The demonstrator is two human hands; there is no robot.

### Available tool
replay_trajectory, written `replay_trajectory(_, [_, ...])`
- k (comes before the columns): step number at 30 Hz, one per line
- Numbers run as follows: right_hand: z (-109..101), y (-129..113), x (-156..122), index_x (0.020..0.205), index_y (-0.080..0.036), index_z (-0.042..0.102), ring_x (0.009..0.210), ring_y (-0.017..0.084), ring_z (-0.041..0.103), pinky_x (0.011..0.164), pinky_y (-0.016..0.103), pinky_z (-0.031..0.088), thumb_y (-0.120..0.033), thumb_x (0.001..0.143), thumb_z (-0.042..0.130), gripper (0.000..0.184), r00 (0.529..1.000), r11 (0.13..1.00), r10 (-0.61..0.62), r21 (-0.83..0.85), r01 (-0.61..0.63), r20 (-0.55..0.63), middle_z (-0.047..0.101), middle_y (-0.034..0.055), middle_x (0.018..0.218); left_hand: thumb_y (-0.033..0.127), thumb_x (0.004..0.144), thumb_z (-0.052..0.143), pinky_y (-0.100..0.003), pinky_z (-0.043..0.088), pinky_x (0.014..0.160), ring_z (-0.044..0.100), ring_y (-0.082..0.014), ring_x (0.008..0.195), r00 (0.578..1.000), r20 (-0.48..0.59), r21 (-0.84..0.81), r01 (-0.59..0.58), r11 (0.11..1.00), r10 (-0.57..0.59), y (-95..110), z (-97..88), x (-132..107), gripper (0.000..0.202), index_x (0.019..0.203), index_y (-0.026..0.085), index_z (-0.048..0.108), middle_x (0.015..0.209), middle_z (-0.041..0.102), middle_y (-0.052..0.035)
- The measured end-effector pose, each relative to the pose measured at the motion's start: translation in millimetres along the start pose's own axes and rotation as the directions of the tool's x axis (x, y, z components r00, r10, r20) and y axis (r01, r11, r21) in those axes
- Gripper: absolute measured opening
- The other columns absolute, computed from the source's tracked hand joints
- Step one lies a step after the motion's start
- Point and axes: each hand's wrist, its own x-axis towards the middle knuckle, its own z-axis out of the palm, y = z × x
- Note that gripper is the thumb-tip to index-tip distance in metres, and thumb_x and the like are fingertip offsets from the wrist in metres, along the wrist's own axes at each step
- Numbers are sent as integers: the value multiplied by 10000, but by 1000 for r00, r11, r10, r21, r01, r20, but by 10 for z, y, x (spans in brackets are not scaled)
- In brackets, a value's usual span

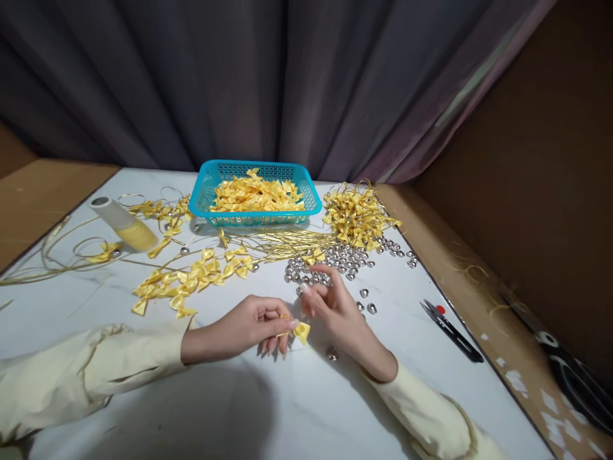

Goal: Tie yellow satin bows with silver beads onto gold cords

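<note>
Between the thumb and fingers of my left hand [261, 327] a small yellow ribbon bow [301, 333] is pinched, low over the white tabletop. Close by on the right, my right hand [335, 306] hovers at the front of a scatter of small shiny silver beads [342, 259]. Its index finger reaches forward, apart from the thumb, and I see nothing between them. One loose silver bead [332, 353] lies below the right wrist. A spread of yellow bows [191, 281] lies beyond my left hand.
A blue basket [253, 220] of yellow bows stands at the back, beside a pile of bows with cords [359, 214]. Gold cords [287, 246] lie before it. A glue bottle [124, 223] leans at left. Thread snips [453, 332] and scissors [569, 377] lie at right.
</note>
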Motion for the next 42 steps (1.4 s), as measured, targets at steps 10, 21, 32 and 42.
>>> replay_trajectory(10, [-71, -121, -22, 512, -170, 423, 436, 59, 311, 420, 209, 235, -637, 827, 443, 563, 951, 982, 132, -168, -87, 280, 374, -57, 463, 397, 833, 569, -186, 395, 454, 500, -72, 458, 999, 37, -36, -27, 999, 29, -19, -1, -21, 284, 764, 122, 563, 628, 675, -41])
replay_trajectory(21, [39, -178, -58, 535, -158, 518, 429, 65, 341, 400, 204, 227, -566, 823, 516, 500, 908, 973, 222, -15, -231, 355, 456, -35, 481, 405, 820, 599, -177, 384, 430, 506, -71, 429, 995, 102, -56, 6, 998, 0, -31, -14, -8, 294, 781, 114, 580, 607, 680, -40])
replay_trajectory(32, [-371, -209, 92, 450, -200, 309, 432, 77, 230, 450, 260, 203, -458, 832, 565, 528, 968, 998, -23, 50, 37, -250, 267, -68, 446, 343, 798, 640, -178, 395, 487, 494, -69, 466, 987, 162, -65, 29, 997, -18, 10, 1, -55, 235, 754, 113, 650, 562, 641, -11])
replay_trajectory(42, [-951, -219, 193, 453, -193, 332, 379, 58, 212, 388, 243, 129, -352, 804, 606, 473, 847, 984, -135, 28, 174, -515, 245, -75, 430, 317, 767, 661, -200, 374, 568, 484, -99, 621, 997, 32, 67, -68, 995, 66, 54, -47, -9, 200, 733, 127, 713, 701, 596, -17])
